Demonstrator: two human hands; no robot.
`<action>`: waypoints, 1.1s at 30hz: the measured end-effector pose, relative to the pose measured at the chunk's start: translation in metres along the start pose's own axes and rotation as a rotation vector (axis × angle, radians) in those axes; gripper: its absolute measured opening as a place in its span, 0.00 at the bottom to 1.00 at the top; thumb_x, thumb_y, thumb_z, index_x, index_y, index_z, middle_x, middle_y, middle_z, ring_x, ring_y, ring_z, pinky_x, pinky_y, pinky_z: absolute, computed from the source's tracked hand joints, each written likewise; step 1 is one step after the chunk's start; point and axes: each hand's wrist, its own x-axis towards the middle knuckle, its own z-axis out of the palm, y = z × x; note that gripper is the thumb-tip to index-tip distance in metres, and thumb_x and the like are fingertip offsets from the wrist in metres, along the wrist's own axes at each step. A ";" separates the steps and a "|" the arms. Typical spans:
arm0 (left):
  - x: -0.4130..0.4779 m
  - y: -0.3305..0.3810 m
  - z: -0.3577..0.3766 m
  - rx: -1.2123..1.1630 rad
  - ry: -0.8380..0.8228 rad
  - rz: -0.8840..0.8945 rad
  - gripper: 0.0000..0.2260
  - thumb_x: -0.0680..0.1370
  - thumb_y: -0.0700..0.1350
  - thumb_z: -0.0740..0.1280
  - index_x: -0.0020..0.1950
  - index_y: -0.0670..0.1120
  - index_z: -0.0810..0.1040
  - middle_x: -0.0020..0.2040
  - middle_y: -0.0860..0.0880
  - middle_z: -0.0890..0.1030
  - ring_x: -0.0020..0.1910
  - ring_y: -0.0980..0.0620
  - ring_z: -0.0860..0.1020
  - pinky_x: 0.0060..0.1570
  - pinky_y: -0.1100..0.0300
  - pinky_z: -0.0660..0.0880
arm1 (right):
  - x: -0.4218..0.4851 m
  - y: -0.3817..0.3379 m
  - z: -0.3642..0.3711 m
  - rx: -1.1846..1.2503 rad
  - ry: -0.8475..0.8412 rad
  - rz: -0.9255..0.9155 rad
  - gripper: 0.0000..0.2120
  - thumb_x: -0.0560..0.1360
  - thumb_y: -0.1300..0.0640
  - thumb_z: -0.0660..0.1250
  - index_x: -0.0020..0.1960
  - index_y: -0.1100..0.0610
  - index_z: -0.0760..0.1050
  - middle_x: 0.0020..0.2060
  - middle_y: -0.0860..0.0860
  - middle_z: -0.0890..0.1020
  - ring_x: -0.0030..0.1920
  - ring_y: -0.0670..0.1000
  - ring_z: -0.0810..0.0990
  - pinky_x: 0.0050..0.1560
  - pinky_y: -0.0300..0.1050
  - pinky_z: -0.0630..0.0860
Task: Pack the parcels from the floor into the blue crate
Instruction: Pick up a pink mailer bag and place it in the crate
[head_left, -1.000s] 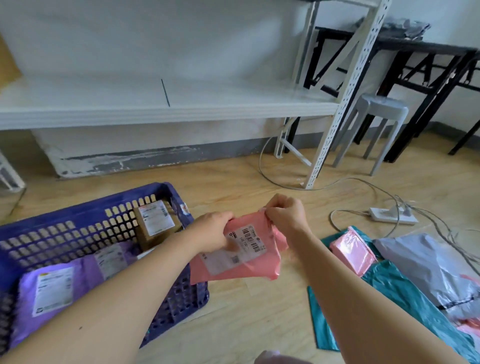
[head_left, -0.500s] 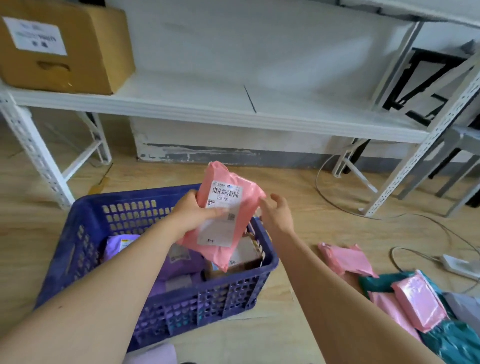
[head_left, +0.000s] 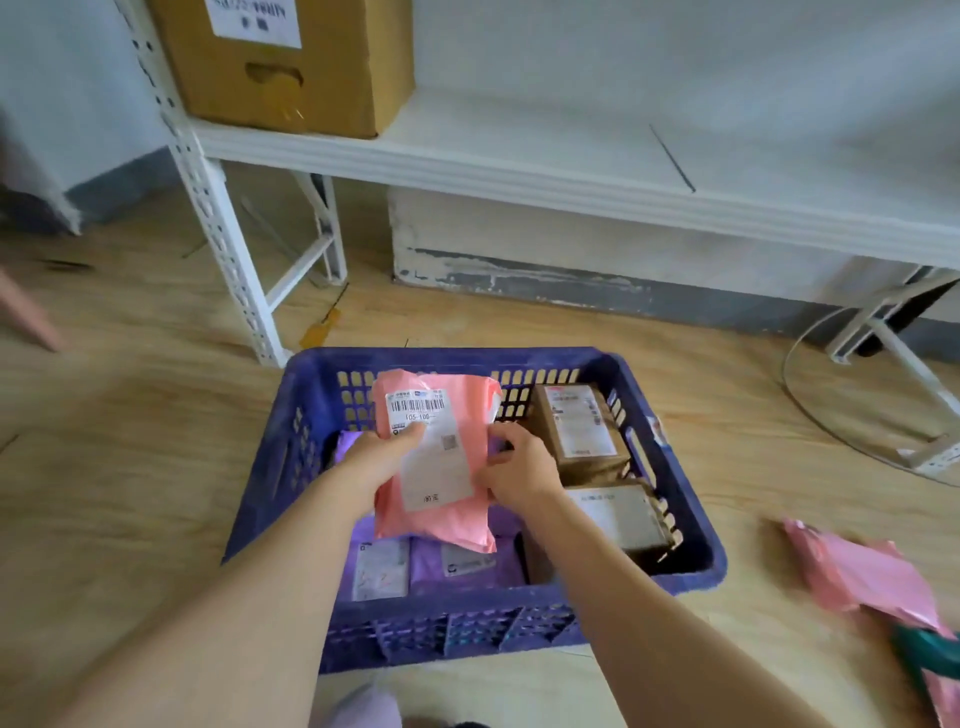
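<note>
Head view. Pink parcel (head_left: 434, 514) held label-up over the middle of the blue crate (head_left: 457, 618), above the purple parcels (head_left: 467, 564) on the crate's bottom and just left of 2 brown boxes (head_left: 582, 431) set one behind the other along the right wall. Not yet set down.

Looks like a thin plastic mailer: probably light, soft and floppy, slick on the film and less so on the paper label. Bends a little under its own weight at the lower end, so likely no stiff contents. Best taken at the side edges or across the label, thumb on top and fingers beneath. Needs no hard squeeze, and seems at little risk of breaking.

Left hand (head_left: 376, 465): clamped on the parcel's left edge, thumb lying across the label, fingers hidden under the film.

Right hand (head_left: 522, 475): at the parcel's right edge, fingers curled close together. Pinches either the pink film or something purple just behind it; cannot tell which.

More pink parcels (head_left: 862, 571) on the floor to the right, well apart from the crate, not yet packed.
</note>
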 end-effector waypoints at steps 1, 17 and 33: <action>0.002 -0.005 -0.001 0.002 0.024 -0.022 0.34 0.56 0.63 0.73 0.56 0.45 0.79 0.53 0.44 0.83 0.53 0.44 0.80 0.59 0.47 0.75 | 0.003 0.003 0.009 -0.030 -0.012 0.011 0.26 0.68 0.66 0.66 0.64 0.50 0.71 0.51 0.56 0.83 0.51 0.58 0.82 0.52 0.55 0.80; 0.062 -0.086 -0.036 0.735 -0.033 -0.187 0.29 0.66 0.45 0.76 0.65 0.45 0.74 0.57 0.47 0.81 0.55 0.49 0.79 0.56 0.58 0.76 | 0.055 0.039 0.110 -0.464 -0.406 0.057 0.38 0.73 0.62 0.62 0.77 0.48 0.47 0.58 0.57 0.79 0.57 0.59 0.79 0.57 0.51 0.77; 0.044 -0.082 -0.035 1.371 -0.007 0.176 0.36 0.70 0.38 0.73 0.72 0.52 0.59 0.68 0.46 0.59 0.64 0.46 0.67 0.55 0.52 0.77 | 0.052 0.032 0.111 -0.730 -0.253 -0.194 0.22 0.73 0.65 0.61 0.67 0.53 0.70 0.61 0.55 0.77 0.61 0.57 0.76 0.57 0.48 0.75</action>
